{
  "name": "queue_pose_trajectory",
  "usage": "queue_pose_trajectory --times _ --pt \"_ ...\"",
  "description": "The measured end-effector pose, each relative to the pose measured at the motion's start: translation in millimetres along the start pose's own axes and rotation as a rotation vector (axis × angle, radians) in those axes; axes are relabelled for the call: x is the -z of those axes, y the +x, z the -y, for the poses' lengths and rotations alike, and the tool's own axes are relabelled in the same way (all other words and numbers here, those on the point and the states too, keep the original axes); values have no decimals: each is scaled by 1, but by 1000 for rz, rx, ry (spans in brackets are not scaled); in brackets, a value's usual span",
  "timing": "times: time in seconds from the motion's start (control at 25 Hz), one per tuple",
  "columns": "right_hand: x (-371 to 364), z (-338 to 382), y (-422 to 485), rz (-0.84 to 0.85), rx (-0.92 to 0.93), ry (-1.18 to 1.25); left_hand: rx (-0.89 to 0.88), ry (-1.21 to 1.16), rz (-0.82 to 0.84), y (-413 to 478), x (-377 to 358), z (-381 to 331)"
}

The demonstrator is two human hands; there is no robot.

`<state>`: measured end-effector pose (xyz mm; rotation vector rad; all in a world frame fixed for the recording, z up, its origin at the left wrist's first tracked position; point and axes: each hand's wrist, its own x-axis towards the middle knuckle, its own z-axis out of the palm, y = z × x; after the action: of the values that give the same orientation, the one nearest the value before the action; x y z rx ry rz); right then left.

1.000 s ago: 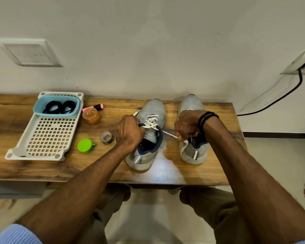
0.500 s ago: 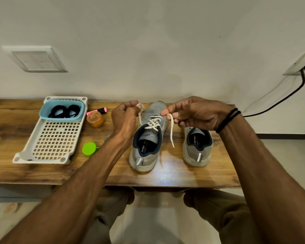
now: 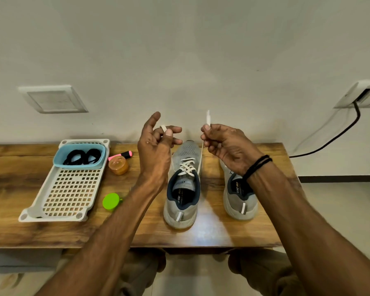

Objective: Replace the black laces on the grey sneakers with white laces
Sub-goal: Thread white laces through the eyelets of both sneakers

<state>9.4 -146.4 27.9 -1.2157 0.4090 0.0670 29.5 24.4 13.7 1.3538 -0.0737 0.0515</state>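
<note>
Centre frame on the wooden bench (image 3: 30, 231), the middle sneaker (image 3: 183, 201) has the white lace (image 3: 187, 166) criss-crossed through its eyelets. Both loose ends are held up, seemingly to even them before tying: left hand (image 3: 156, 144) pinches one end between thumb and fingers, index sticking out; right hand (image 3: 224, 144) pinches the other, tip poking above the knuckles. The black laces (image 3: 82, 157) sit coiled in the blue tub (image 3: 79, 165) on the white tray (image 3: 68, 195), left, so removal looks done. On the second sneaker (image 3: 238, 199), just right, the eyelets are hidden behind the right wrist; cannot tell if laced. Likely left: knot, then that shoe. Heels near the bench's front edge, wall close behind, bare wood between the shoes. An orange jar (image 3: 118, 165) and green cap (image 3: 111, 201) crowd the left.
</note>
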Motion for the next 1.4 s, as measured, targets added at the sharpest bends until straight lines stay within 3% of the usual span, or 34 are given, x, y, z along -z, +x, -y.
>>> queue_pose_trajectory --times 0.12,0.24,0.48,0.92,1.0,1.08,1.16,1.24,1.32,1.4 --pt "-4 1 -1 -99 166 -134 -29 42 49 -3 -3 -2" --pt "-9 2 -2 -97 253 -169 -59 91 84 -1 -7 -3" --pt "-12 5 -4 -85 275 -126 -174 122 114 0 -20 -9" --pt "-8 8 -8 -80 238 -68 -182 151 98 5 -28 -9" --pt "-5 5 -4 -166 236 -134 -128 278 -44 10 -19 -9" --pt "2 1 3 -338 271 -508 -18 678 -138 19 -3 -7" --pt "7 -5 7 -417 247 -939 207 1224 4 25 12 0" --pt "6 -13 10 -352 200 -1103 386 1532 195 25 18 4" --pt "1 -21 12 -243 199 -1141 376 1544 321 23 18 7" --pt "-4 -27 11 -124 204 -1204 414 1362 433 21 16 9"
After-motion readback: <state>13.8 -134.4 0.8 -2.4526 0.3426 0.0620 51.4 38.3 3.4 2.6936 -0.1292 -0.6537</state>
